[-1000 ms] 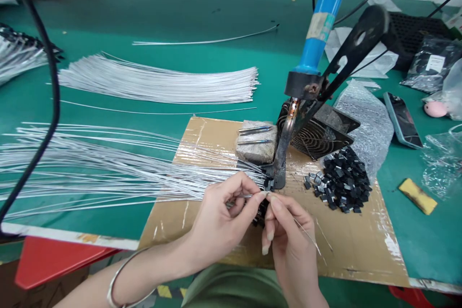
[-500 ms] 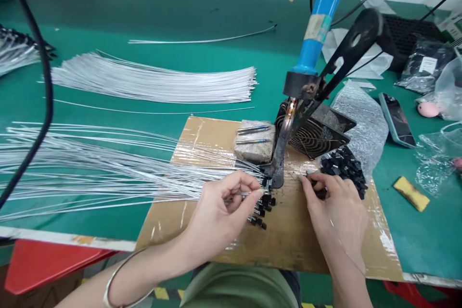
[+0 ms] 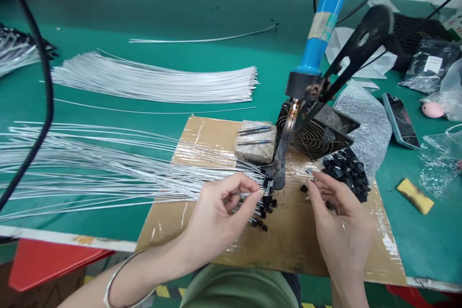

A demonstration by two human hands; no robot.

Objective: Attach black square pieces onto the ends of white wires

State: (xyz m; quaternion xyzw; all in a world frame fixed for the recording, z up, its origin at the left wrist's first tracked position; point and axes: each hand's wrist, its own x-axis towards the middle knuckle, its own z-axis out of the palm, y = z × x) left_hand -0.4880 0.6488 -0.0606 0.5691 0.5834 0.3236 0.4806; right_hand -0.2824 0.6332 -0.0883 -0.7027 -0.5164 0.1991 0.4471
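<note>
My left hand (image 3: 227, 209) is closed in a pinch on a thin white wire, just beside the wires (image 3: 144, 171) that run in from the left. Several of those wires end in small black connectors (image 3: 258, 224) below its fingertips. Over the cardboard sheet (image 3: 288, 245), the thumb and index finger of my right hand (image 3: 342, 221) pinch a small dark part with a silvery piece (image 3: 310, 172). A loose black connector (image 3: 303, 188) lies left of that thumb. Beyond the right hand is a heap of black connectors (image 3: 348, 173).
A blue soldering iron (image 3: 317, 38) stands tip-down in a black metal bracket (image 3: 361, 53) between the hands. Behind it are a fan (image 3: 314, 142) and a grey block (image 3: 254, 151) with metal tips. A wire bundle (image 3: 155, 82), a phone (image 3: 400, 120) and a yellow sponge (image 3: 415, 196) lie around.
My right hand has shifted a little right and toward me, its fingers opening out around the small part. The loose black connector now shows by its thumb. My left hand has barely moved.
</note>
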